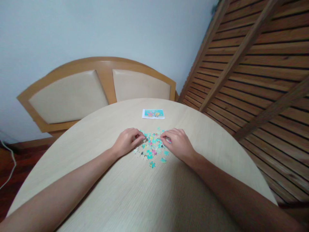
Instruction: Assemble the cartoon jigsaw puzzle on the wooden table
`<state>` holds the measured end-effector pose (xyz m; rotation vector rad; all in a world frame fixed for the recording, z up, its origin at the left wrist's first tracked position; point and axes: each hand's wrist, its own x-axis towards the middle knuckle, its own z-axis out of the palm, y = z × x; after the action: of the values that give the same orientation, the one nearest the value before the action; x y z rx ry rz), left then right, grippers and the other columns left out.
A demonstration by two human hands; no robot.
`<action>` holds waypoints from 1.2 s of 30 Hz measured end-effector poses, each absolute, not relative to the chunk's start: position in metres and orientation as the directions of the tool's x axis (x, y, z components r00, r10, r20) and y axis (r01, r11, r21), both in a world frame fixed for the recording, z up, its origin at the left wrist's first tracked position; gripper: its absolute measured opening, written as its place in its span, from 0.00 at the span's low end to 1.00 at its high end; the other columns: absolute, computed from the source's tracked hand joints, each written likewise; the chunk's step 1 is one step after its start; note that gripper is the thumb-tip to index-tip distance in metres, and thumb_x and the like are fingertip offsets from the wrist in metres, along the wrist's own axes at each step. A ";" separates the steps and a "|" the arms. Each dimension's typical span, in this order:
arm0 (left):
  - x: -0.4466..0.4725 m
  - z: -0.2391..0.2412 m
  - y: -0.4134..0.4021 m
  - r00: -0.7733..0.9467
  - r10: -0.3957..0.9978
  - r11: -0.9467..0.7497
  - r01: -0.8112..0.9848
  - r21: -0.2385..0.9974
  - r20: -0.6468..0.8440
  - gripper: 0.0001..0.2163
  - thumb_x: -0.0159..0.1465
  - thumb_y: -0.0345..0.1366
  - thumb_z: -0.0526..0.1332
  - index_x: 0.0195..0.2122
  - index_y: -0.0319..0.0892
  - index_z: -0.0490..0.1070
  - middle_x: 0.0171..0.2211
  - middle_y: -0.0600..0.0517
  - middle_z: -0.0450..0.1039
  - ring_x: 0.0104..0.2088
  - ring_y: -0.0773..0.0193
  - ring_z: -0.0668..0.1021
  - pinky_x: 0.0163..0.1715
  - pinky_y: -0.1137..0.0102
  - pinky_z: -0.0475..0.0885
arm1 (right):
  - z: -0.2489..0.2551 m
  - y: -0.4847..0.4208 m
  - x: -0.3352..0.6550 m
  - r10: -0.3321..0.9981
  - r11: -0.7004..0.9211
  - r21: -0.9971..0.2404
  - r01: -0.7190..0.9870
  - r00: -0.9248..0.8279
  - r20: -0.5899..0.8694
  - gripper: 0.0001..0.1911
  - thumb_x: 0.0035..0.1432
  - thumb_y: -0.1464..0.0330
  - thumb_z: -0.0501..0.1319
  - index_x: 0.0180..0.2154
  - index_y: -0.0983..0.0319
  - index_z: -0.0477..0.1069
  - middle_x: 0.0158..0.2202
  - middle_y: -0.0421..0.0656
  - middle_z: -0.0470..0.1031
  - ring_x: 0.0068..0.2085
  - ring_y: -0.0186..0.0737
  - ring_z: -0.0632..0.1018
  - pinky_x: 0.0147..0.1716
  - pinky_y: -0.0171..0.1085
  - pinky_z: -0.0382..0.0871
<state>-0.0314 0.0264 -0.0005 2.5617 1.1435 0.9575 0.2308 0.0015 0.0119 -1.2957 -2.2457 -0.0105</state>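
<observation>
A loose heap of small jigsaw puzzle pieces (pixel 150 155), mostly turquoise with bits of pink, yellow and white, lies on the round wooden table (pixel 135 196). At the heap's left edge is my left hand (pixel 127 141), thumb and fingers pinched on a small puzzle piece (pixel 145 140) that is partly hidden. My right hand (pixel 179 143) reaches in from the other side, its fingertips closed together on what looks like another puzzle piece, mostly covered. Beyond both hands lies a small picture card (pixel 154 113) showing cartoon figures on turquoise.
Behind the table's far edge stands a wooden bench back with cream padded panels (pixel 142 84), against a pale wall (pixel 108 29). A slatted wooden partition (pixel 241 71) rises close on the right. A white cable (pixel 13 161) hangs at the far left.
</observation>
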 end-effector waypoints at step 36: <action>-0.038 0.005 0.033 0.618 0.663 -0.731 0.656 0.187 0.423 0.10 0.69 0.40 0.58 0.41 0.42 0.76 0.37 0.46 0.78 0.40 0.56 0.78 0.43 0.62 0.70 | 0.011 -0.015 0.220 0.622 0.780 -0.308 0.544 -0.726 0.292 0.13 0.68 0.62 0.59 0.50 0.57 0.77 0.55 0.46 0.77 0.62 0.49 0.69 0.62 0.52 0.58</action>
<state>-0.0384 0.0326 0.0047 2.8131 1.1467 0.7442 0.2204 -0.0150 0.0108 -0.8863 -2.5916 0.2836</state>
